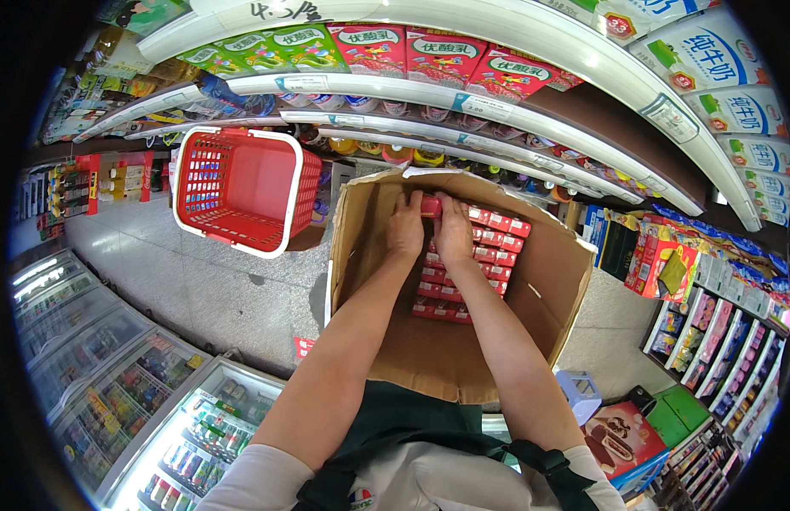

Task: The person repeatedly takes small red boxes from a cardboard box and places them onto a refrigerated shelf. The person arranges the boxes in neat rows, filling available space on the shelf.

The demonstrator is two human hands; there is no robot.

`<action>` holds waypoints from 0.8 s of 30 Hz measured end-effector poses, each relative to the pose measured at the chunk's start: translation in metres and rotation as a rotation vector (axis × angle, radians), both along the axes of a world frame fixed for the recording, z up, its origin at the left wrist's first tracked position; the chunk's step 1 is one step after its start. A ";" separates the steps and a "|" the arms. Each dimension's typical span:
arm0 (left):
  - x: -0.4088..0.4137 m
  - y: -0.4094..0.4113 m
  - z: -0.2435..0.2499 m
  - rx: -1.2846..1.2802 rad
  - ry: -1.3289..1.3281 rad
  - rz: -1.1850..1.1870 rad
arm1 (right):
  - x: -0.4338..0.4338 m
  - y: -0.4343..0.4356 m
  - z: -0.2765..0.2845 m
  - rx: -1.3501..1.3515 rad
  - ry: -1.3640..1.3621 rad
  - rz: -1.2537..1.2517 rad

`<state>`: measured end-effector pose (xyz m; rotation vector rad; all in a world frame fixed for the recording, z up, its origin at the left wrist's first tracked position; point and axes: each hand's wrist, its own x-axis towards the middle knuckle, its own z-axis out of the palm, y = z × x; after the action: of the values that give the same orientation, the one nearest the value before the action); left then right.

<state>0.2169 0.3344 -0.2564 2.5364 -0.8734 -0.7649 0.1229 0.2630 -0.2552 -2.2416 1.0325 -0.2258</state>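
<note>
Both my hands reach down into a large open cardboard box (433, 377) in front of me. A small red carton (431, 206) sits between them near the box's far side. My left hand (407, 223) is at its left, fingertips against it. My right hand (453, 230) is at its right, its fingers touching or very close to it. Rows of similar red cartons with white labels (498, 255) are stacked inside the box, mostly right of and below my hands; my right forearm hides part of them.
An empty red plastic basket (294, 191) with a white rim stands left of the box. Store shelves (408, 85) with drink cartons and bottles curve across the far side. Glass-topped freezers (210, 377) line the lower left. A light blue plastic stool (579, 396) is at the lower right.
</note>
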 end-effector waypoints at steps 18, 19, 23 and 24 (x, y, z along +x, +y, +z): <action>-0.009 -0.011 0.024 -0.017 0.196 0.121 | -0.019 -0.003 0.021 0.059 -0.179 -0.049; -0.011 -0.009 0.036 -0.035 0.179 0.149 | -0.022 -0.002 0.036 0.066 -0.192 -0.044; -0.012 -0.003 0.100 -0.046 0.066 -0.066 | -0.043 -0.001 0.106 0.189 -0.191 -0.003; -0.009 -0.006 0.133 -0.080 0.088 -0.108 | -0.051 -0.005 0.128 0.242 -0.243 0.011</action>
<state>0.2079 0.3288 -0.1238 2.3829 -0.9973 -0.8498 0.0717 0.2584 -0.1268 -1.9468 0.8679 -0.3404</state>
